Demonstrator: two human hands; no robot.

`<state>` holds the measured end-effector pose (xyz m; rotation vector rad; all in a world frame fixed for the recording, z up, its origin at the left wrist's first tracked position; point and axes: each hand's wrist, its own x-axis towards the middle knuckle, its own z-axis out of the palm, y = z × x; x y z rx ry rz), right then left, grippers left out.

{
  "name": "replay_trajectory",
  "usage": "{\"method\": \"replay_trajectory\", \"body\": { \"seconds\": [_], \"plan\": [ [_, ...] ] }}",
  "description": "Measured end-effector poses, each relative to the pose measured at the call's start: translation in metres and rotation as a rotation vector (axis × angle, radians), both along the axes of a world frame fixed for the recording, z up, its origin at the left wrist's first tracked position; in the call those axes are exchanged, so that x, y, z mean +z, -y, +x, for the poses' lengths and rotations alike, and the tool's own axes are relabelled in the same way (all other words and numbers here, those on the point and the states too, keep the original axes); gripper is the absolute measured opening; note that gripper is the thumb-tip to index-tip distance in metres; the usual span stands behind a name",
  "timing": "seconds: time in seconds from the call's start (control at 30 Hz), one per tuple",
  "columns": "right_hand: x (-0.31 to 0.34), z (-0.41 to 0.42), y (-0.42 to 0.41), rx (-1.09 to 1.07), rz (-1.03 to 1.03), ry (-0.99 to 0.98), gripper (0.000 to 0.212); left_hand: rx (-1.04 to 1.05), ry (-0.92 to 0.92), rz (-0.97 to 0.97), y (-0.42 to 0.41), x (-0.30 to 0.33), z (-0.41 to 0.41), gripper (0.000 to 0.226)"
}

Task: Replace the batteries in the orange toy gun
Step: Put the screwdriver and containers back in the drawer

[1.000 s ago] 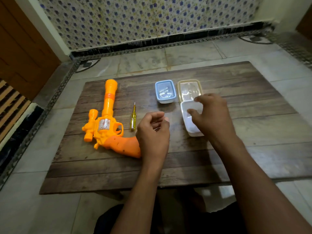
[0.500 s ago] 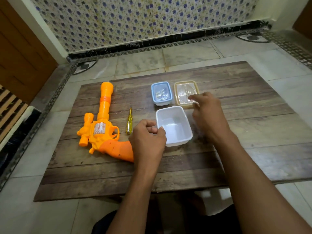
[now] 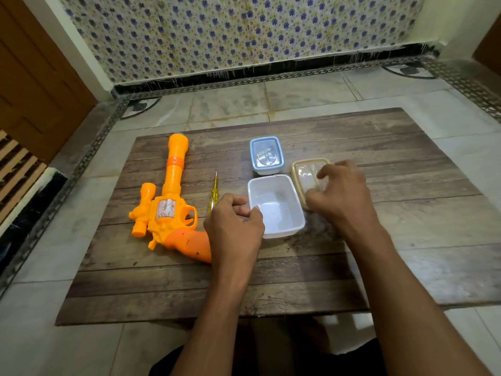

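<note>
The orange toy gun (image 3: 168, 207) lies on the left of the wooden table (image 3: 406, 213), barrel pointing away and grip toward me. A yellow screwdriver (image 3: 212, 195) lies just to its right. My left hand (image 3: 233, 229) pinches the left rim of an empty white container (image 3: 276, 210) and hides the end of the gun's grip. My right hand (image 3: 339, 196) curls over a beige-lidded container (image 3: 303, 172) that stands against the white one's right side. Behind them stands a blue-lidded container (image 3: 267, 156) with small pale items inside.
The table stands on a pale tiled floor (image 3: 298, 99) in front of a blue-flowered wall. A wooden door (image 3: 35, 85) is at the far left. My legs are under the table's near edge.
My right hand has drawn the beige-lidded container from beside the blue one toward me, to the white container's right side. My left hand has stayed on the white container's rim.
</note>
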<state>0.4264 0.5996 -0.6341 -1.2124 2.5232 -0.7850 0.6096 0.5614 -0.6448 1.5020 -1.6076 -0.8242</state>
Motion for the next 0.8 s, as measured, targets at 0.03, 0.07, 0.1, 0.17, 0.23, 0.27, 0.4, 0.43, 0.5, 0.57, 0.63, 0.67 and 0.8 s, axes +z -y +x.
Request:
{"method": "replay_trajectory", "body": {
  "seconds": [0.03,0.07,0.1,0.17,0.23,0.27,0.4,0.43,0.5,0.57,0.63,0.67,0.8],
  "plan": [
    [-0.001,0.001,0.002,0.013,0.003,0.025,0.063,-0.001,0.001,-0.001,-0.001,0.001,0.001,0.014],
    [-0.001,0.001,0.004,0.019,0.029,0.035,0.072,-0.003,0.001,-0.003,-0.001,0.001,0.001,0.014],
    [-0.003,0.002,0.005,0.025,0.056,0.035,0.077,-0.006,0.004,-0.005,-0.001,0.001,0.002,0.014],
    [-0.007,0.002,0.008,0.013,0.079,0.027,0.078,-0.010,0.009,-0.006,0.001,0.001,0.003,0.014],
    [-0.006,0.001,0.010,-0.041,0.029,0.039,0.079,-0.014,0.011,0.005,0.001,0.000,0.004,0.014],
    [-0.002,0.000,0.010,-0.076,-0.009,0.061,0.080,-0.016,0.010,0.011,0.002,0.000,0.003,0.014],
    [0.021,0.008,-0.002,-0.145,-0.149,0.287,0.090,-0.034,0.025,0.019,0.001,0.002,0.003,0.012],
    [0.025,0.011,-0.006,-0.137,-0.173,0.317,0.094,-0.037,0.025,0.022,0.001,0.003,0.003,0.012],
    [0.032,0.020,-0.010,-0.088,-0.184,0.349,0.094,-0.045,0.004,0.036,0.001,0.003,0.002,0.010],
    [0.032,0.027,-0.011,-0.021,-0.152,0.348,0.092,-0.055,-0.021,0.053,0.001,0.003,0.003,0.009],
    [0.032,0.033,-0.010,0.051,-0.105,0.291,0.092,-0.062,-0.037,0.078,0.002,0.003,0.002,0.008],
    [0.032,0.035,-0.009,0.081,-0.081,0.253,0.093,-0.064,-0.044,0.093,0.003,0.002,0.002,0.008],
    [0.030,0.043,-0.007,0.169,-0.036,0.145,0.101,-0.081,-0.093,0.158,0.004,0.000,0.001,0.004]
  ]
}}
